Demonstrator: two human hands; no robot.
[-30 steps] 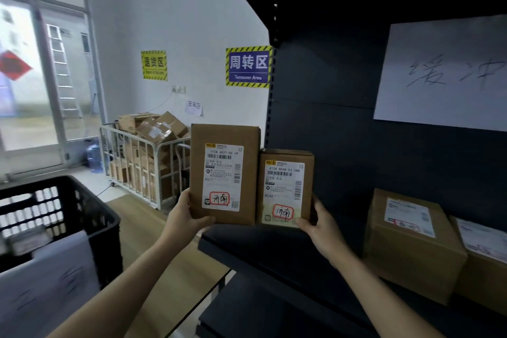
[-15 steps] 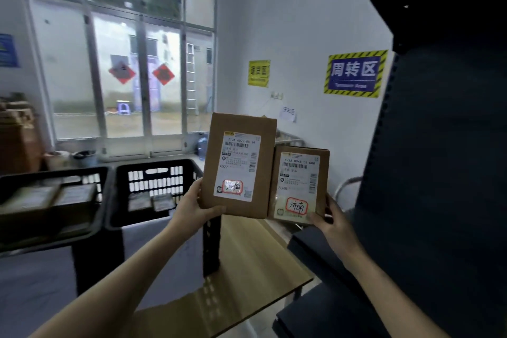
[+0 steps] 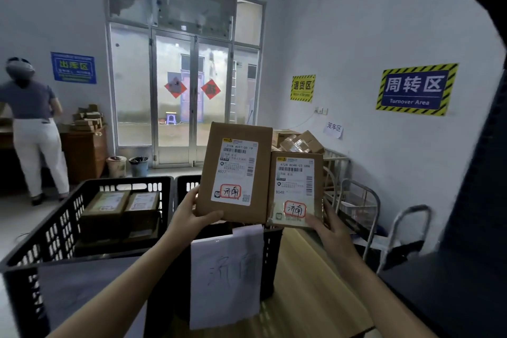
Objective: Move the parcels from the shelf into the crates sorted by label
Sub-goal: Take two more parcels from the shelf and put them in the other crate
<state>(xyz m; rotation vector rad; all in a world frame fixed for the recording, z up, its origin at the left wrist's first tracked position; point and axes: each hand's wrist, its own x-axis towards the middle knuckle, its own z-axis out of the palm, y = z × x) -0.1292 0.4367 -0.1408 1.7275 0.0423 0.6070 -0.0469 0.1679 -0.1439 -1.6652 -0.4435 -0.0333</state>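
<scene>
My left hand (image 3: pixel 192 218) grips the big parcel (image 3: pixel 236 170), my right hand (image 3: pixel 330 230) the small parcel (image 3: pixel 296 189), both above the crate (image 3: pixel 271 263). Its sign (image 3: pixel 225 277) seems to match, so I should lower them in.

The large box (image 3: pixel 236 173) and the small box (image 3: pixel 296 189), held up side by side and touching, hang over the right crate (image 3: pixel 272 255) and hide most of its open top. A paper sheet (image 3: pixel 225 277) drapes over its front wall. The left crate (image 3: pixel 123 181) stands against it, with parcels (image 3: pixel 120 208) inside and open air above them. A metal cart (image 3: pixel 362 200) and the dark shelf (image 3: pixel 452 296) close off the right side.
</scene>
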